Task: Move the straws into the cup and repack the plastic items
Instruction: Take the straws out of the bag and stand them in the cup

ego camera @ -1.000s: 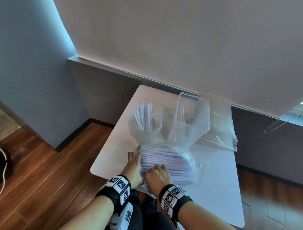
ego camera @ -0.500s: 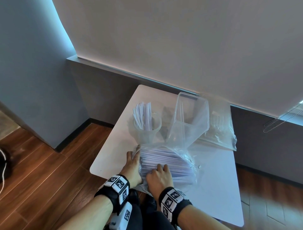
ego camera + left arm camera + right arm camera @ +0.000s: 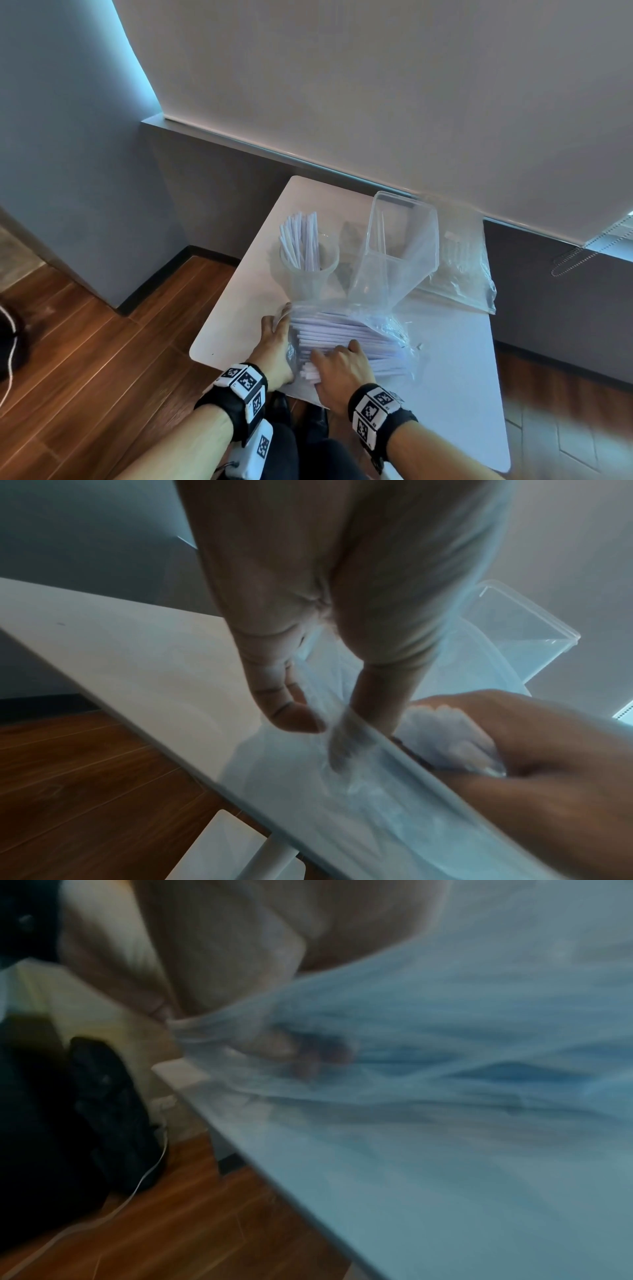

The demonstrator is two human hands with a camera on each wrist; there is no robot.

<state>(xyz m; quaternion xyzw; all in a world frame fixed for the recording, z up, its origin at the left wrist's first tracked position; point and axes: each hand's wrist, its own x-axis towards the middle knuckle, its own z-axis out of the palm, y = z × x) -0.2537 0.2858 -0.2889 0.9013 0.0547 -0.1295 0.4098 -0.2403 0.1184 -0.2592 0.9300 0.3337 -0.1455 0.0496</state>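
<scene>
A clear straw bag (image 3: 376, 329) full of white straws (image 3: 346, 334) lies on the white table (image 3: 455, 394) near its front edge. My left hand (image 3: 277, 320) pinches the bag's open left end between thumb and finger, as the left wrist view shows (image 3: 325, 723). My right hand (image 3: 337, 354) lies over the straws with its fingers curled round a bundle of them (image 3: 441, 729). Some straw ends (image 3: 310, 371) stick out between my hands. Behind stands a clear cup (image 3: 308, 270) holding several upright straws. The right wrist view is blurred plastic.
An empty clear tub (image 3: 399, 246) stands tilted behind the bag, next to the cup. A second clear bag (image 3: 460, 270) with plastic items lies at the back right. The table's front edge is right under my wrists, with wooden floor (image 3: 120, 359) below.
My right hand has shifted slightly to the right over the straws. More straw ends now show between my hands. The left hand keeps its hold on the bag's end.
</scene>
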